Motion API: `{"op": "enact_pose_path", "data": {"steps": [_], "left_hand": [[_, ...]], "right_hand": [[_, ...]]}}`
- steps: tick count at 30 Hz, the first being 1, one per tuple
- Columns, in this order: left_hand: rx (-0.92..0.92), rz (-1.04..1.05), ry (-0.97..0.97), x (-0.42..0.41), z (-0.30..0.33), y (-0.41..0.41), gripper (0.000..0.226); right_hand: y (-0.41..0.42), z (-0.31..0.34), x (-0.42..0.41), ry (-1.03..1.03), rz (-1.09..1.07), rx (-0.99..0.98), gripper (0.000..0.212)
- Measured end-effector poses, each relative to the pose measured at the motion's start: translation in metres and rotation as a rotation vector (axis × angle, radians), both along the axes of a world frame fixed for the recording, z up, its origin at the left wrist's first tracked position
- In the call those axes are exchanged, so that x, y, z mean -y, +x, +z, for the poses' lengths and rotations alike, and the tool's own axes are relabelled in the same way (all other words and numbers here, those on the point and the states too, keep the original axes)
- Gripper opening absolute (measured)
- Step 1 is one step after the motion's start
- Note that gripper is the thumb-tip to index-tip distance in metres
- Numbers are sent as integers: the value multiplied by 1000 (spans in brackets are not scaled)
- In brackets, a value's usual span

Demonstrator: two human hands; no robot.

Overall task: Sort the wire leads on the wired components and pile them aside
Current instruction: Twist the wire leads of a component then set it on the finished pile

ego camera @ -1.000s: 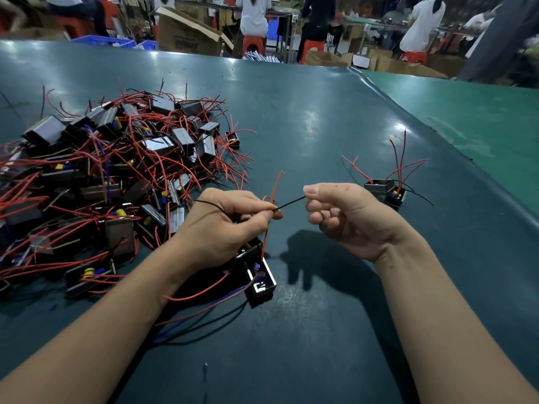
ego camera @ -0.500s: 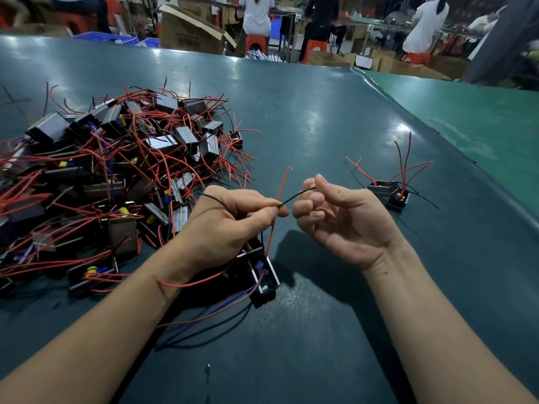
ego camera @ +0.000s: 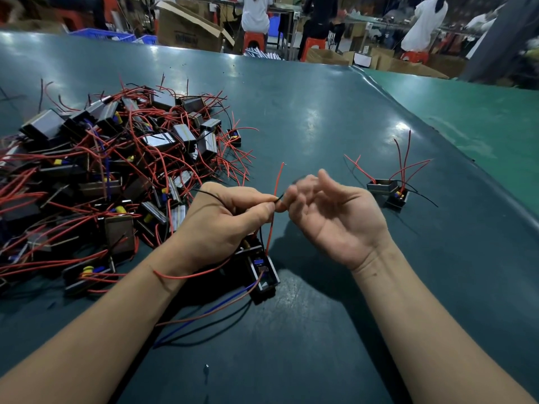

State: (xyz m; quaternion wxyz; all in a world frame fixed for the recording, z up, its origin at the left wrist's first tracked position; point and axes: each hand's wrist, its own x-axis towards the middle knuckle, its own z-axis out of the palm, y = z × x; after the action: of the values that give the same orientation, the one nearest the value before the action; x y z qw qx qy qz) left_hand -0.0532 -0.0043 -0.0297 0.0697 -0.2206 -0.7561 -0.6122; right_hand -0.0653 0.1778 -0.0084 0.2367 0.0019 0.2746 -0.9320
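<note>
A dark green table (ego camera: 320,118) carries a big heap of wired components (ego camera: 110,170) at the left, tangled in red leads. Well apart at the right sit two sorted components (ego camera: 389,192), touching each other. The left hand (ego camera: 221,225) pinches a black lead (ego camera: 221,199) above the black component (ego camera: 262,275) lying under it; a red lead (ego camera: 275,196) stands up beside it. The right hand (ego camera: 335,217) is palm-up, fingers loosely spread and blurred, fingertips at the black lead's end.
</note>
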Motion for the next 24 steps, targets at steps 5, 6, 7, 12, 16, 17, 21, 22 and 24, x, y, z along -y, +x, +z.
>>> {"op": "enact_pose_path", "data": {"steps": [5, 6, 7, 12, 16, 17, 21, 22, 24], "left_hand": [[-7, -29, -31, 0, 0, 3, 14], [1, -25, -30, -1, -1, 3, 16], [11, -16, -19, 0, -1, 2, 17], [42, 6, -22, 1, -1, 1, 15], [47, 0, -24, -1, -1, 1, 13], [46, -12, -24, -1, 0, 1, 11], [14, -17, -82, -1, 2, 2, 15], [14, -15, -89, 0, 3, 1, 15], [23, -8, -79, 0, 2, 1, 15]], "right_hand": [[-1, 1, -8, 249, 25, -103, 18], [-1, 0, -8, 301, 27, -144, 18], [-1, 0, -8, 347, 13, -183, 18], [-4, -1, -11, 524, -94, -284, 13], [-4, -1, -13, 587, -71, -306, 8], [-3, -1, -13, 597, -69, -319, 5], [-3, 1, -15, 635, -96, -345, 11], [-3, 1, -16, 642, -106, -349, 12], [-2, 2, -16, 640, -111, -351, 14]]}}
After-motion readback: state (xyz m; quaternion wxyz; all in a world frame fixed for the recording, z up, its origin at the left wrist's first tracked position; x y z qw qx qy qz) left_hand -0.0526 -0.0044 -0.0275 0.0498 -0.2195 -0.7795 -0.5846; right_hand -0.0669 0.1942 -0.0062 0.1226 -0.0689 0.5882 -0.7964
